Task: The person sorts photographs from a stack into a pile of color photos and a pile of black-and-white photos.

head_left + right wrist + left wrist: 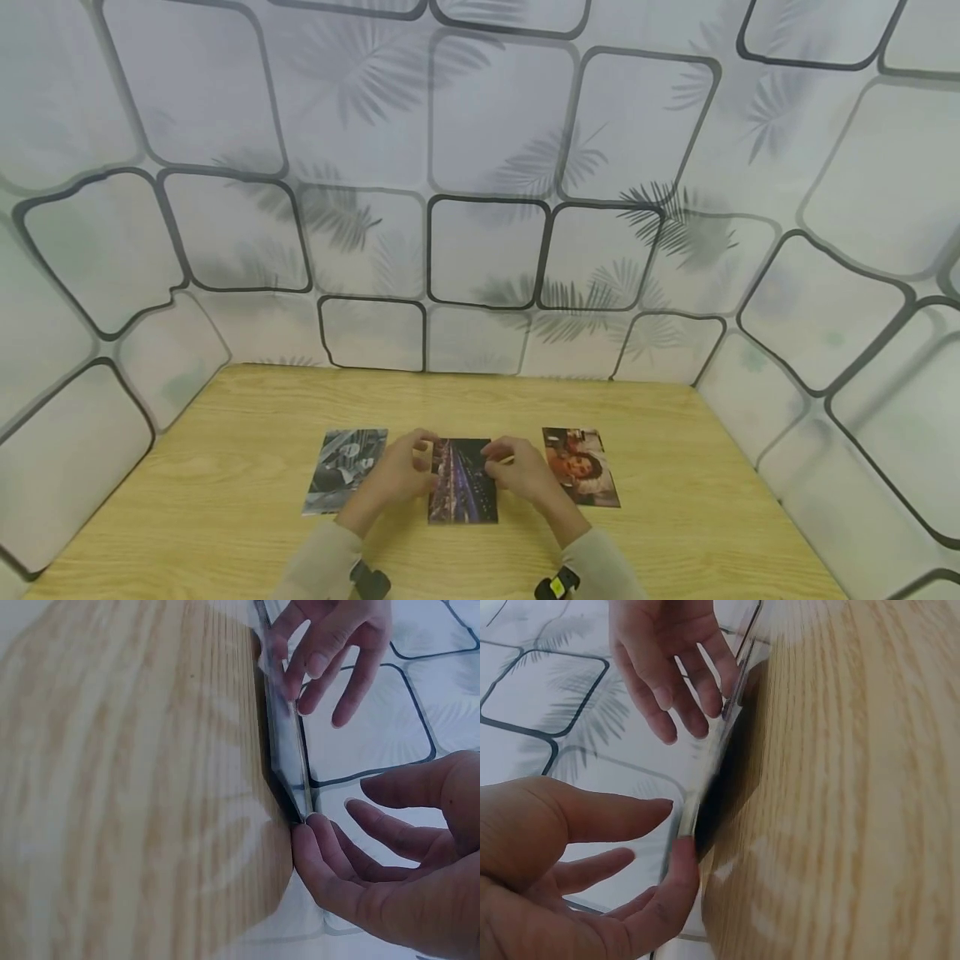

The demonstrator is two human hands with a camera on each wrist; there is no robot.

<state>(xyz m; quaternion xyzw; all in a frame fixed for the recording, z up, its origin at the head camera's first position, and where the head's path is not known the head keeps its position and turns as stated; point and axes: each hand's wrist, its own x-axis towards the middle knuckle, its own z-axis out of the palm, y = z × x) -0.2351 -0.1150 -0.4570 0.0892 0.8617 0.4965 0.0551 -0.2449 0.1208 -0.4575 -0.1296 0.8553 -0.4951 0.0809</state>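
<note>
Flanking photos (345,471) (581,467) crowd sides, bare table (675,533) beyond

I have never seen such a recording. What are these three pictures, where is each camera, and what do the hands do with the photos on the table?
A person works with bare hands, no machine. The head camera looks down at a light wooden table with three printed photos in a row: a black-and-white photo, a dark night-city photo and a reddish portrait photo. The other two cameras sit on the wrists and show close side views. The left hand and the right hand each touch an edge of the middle photo with their fingertips. In the wrist views its edges look slightly raised.
</note>
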